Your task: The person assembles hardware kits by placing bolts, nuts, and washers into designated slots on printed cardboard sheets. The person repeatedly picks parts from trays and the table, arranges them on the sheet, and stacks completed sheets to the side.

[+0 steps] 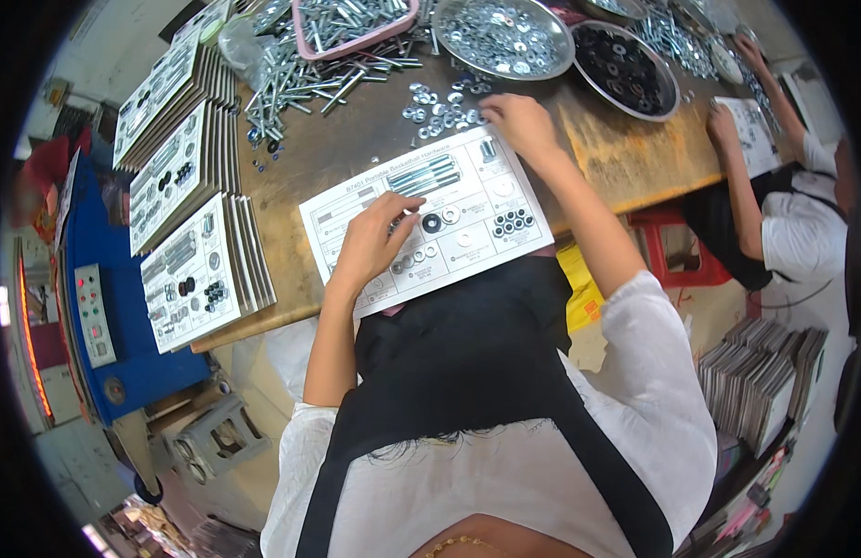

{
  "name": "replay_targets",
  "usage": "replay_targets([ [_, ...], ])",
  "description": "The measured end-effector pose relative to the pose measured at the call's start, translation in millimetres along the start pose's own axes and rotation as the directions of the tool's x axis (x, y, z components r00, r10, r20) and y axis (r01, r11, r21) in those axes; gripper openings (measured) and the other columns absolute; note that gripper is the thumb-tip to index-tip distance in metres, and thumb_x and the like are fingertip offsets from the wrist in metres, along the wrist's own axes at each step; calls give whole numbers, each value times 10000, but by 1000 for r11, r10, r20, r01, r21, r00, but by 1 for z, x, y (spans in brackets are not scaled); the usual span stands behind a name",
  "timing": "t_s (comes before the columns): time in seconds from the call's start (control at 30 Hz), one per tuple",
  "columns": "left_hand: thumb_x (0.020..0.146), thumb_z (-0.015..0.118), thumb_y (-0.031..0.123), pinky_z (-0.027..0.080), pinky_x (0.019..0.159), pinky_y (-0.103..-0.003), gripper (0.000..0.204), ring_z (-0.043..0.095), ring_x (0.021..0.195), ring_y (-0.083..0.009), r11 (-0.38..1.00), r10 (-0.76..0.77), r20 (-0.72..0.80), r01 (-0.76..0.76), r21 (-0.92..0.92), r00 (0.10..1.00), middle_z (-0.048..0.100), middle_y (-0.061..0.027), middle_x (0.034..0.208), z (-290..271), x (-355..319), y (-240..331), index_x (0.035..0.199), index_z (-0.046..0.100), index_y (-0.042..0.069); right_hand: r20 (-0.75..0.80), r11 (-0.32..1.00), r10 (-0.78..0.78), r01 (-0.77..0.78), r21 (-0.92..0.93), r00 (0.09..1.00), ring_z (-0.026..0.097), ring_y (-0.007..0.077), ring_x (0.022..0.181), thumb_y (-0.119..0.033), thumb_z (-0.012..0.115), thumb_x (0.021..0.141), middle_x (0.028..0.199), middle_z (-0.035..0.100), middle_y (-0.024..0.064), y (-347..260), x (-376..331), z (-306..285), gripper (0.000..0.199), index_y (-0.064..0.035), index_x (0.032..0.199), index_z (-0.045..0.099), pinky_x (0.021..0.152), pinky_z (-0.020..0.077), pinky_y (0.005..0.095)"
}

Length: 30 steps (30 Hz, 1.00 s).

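Card (481,244) at near edge of worktop (309,149), presumably for easy reach | left hand (379,228) half-curled over it, hold unclear | right hand (512,116) bent-fingered beside loose washers (437,119), grip can't tell

My white card (475,215) has a black title line along its far edge plus tiny captions in the boxes. The stacked cards (190,270) on my left have print too, honestly too small to read.
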<state>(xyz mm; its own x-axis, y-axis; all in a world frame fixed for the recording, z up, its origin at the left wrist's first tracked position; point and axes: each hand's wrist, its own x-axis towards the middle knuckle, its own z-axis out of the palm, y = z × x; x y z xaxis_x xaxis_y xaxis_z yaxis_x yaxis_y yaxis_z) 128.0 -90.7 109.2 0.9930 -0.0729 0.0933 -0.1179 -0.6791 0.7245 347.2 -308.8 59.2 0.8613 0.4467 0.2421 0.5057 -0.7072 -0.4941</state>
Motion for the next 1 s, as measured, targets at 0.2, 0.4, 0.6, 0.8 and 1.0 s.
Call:
replay_targets([
  [0.2,897,616,112,495,687,-350,186,628,787,-300,998,61,8,-61,16,998,650,-115,956,6,12,8,1064,675,53,31,985,139,-141,99,990,689,283,808,-148,693,762,839,717,58,7,20,42,178,-175,931,739,726,536,422],
  [0.4,902,613,117,485,666,-330,188,619,757,-275,999,-46,29,47,-23,999,644,-114,922,12,-6,-5,1064,682,51,-5,979,181,-179,94,984,655,290,934,-165,662,807,943,679,90,10,20,31,159,-165,946,739,789,529,418],
  [0.6,914,609,172,499,706,-364,221,632,822,-291,995,77,114,-83,50,991,637,-113,943,8,16,-3,1098,667,64,-263,985,112,-141,-98,958,642,309,955,-104,607,854,1000,667,139,45,-1,19,224,-121,1044,725,823,514,429],
  [0.8,935,567,229,496,842,-444,276,610,996,-341,955,171,75,-184,231,982,594,-145,1094,54,136,-28,1164,648,98,-217,937,236,-164,308,947,660,340,925,-41,595,827,1010,682,191,76,-5,19,283,-78,1084,707,834,507,415],
  [1.0,849,684,229,498,834,-434,277,618,996,-325,918,26,79,-55,393,997,603,-126,1055,72,207,-50,1080,661,78,-147,954,189,-146,261,971,670,307,901,-64,678,785,996,692,146,67,-9,7,273,-84,1056,709,808,524,389],
])
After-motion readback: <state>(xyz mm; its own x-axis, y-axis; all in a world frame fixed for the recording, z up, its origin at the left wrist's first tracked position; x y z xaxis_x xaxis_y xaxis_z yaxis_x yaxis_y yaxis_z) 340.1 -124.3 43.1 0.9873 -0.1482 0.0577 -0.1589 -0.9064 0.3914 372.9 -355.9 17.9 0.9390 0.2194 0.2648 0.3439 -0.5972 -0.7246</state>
